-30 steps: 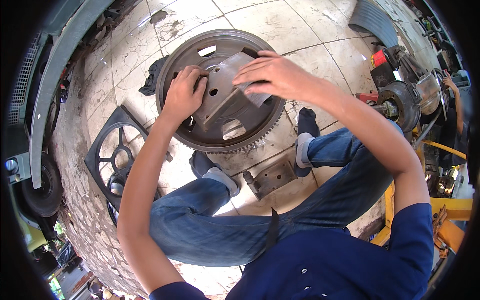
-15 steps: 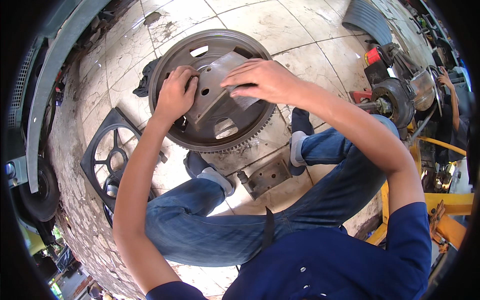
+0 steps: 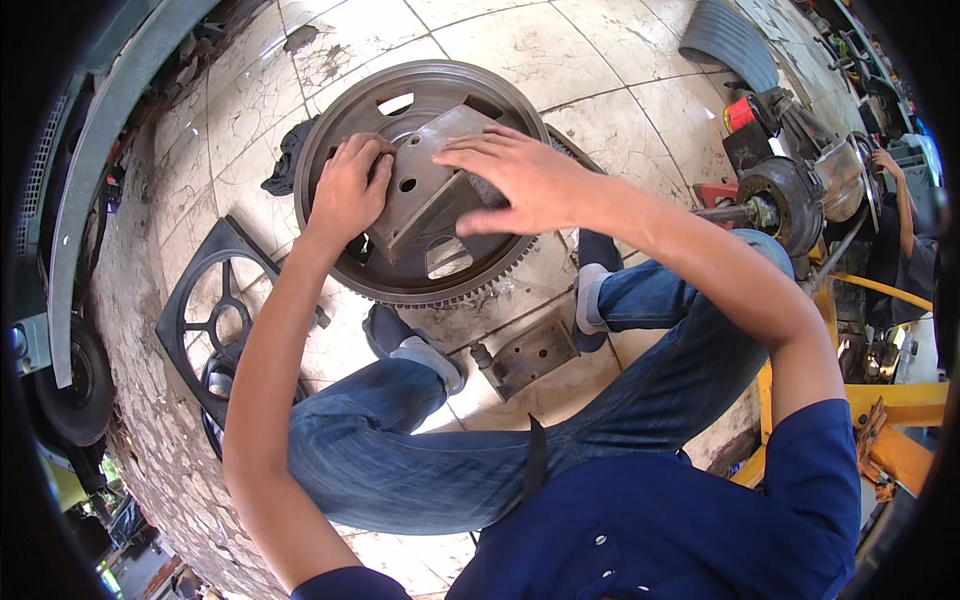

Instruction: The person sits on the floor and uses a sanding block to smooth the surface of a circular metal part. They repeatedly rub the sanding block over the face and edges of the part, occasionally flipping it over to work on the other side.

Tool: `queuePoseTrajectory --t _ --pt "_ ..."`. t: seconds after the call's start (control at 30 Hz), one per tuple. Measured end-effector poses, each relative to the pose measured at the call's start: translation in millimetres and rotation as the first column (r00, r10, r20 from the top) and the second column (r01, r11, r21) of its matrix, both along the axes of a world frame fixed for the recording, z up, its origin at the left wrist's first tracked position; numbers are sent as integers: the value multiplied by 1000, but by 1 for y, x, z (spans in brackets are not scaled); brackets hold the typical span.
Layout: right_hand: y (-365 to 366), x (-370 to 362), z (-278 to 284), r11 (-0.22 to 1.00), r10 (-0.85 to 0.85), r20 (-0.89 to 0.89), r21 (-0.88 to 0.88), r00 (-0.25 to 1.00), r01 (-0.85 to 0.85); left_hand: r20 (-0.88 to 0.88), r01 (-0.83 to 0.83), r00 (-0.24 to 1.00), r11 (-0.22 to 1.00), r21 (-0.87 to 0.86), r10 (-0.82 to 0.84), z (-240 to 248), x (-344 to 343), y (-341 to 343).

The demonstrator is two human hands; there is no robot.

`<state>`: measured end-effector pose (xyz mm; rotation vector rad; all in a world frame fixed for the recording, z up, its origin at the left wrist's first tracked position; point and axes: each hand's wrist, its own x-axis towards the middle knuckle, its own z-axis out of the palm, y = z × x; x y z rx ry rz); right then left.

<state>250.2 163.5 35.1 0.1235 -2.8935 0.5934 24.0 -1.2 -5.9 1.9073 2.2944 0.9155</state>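
On the red part [image 3: 739,114] of the machine [image 3: 800,215] at the right, any writing is too small for reading.

The left hand [image 3: 350,190] lies at the left edge of a thick metal plate [image 3: 425,165], touching it. Its fingers are bent, with the thumb a little apart from them; whether they really grasp the plate, I cannot tell. The right hand [image 3: 535,185] is spread over the right part of the plate, with long, almost straight fingers and the thumb well away from them, so this hand looks released. A dark grey piece [image 3: 483,192] shows below its palm; I cannot tell whether the hand touches it.

The plate, with round holes, lies slantwise on top of a big toothed wheel [image 3: 430,288], inside its raised rim. The wheel is on the tiled floor [image 3: 590,60], which stretches beyond its far edge. Near its left side are a black cloth [image 3: 283,160] and a black frame [image 3: 225,235]. On the near side, the room is narrower: the left foot [image 3: 385,330], the right foot [image 3: 597,250] and, between them, a second holed plate [image 3: 535,362].
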Motion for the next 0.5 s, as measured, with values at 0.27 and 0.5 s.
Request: queuePoseTrajectory --t 0.27,0.5 --pt "2 1 -2 999 36 36 25 999 -36 -5 -9 1000 1000 1 9 -1 -1 -2" --pt "-21 -4 2 997 41 -63 -63 997 -45 -9 -5 1000 1000 10 5 0 -2 -2"
